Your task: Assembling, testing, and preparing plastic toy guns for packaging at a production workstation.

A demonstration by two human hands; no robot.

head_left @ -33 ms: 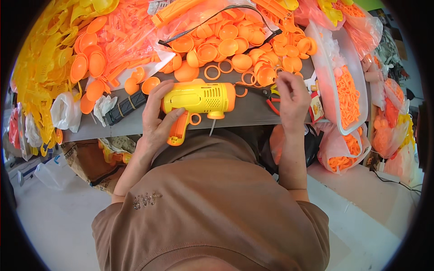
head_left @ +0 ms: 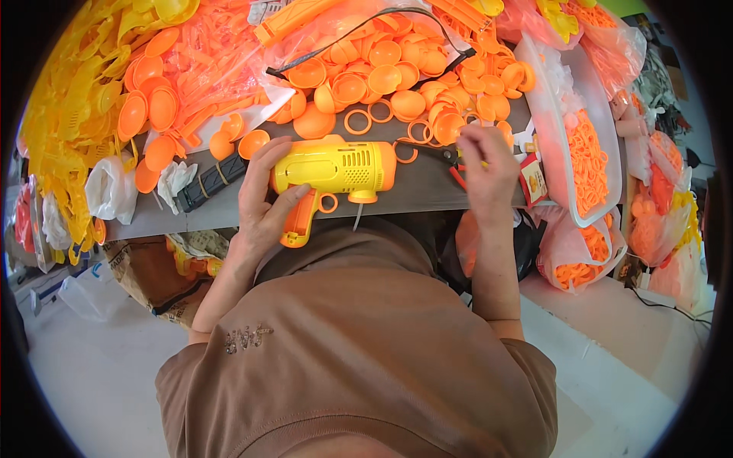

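Observation:
My left hand (head_left: 263,191) is wrapped round the rear of a yellow and orange toy gun (head_left: 324,169), thumb on its near side by the grip. The gun points right, and a thin pale tube (head_left: 358,217) hangs from its underside. To the right of the muzzle, my right hand (head_left: 489,164) is raised with its fingertips pinched together; anything between them is too small to make out. A pair of pliers (head_left: 443,155) with red and yellow handles lies beside and partly behind that hand. Loose orange rings (head_left: 357,122) lie beyond the gun.
Orange cups (head_left: 384,79) heap up along the back, with a dark strap (head_left: 359,34) across them. Yellow shells (head_left: 72,122) pile at the left. A black bundle (head_left: 214,185) lies left of my hand. At the right stands a clear bin (head_left: 569,164) of orange parts beside a small box (head_left: 533,180).
My right hand has shifted slightly left and its fingers have turned a little. The toy gun and my left hand have moved very slightly left.

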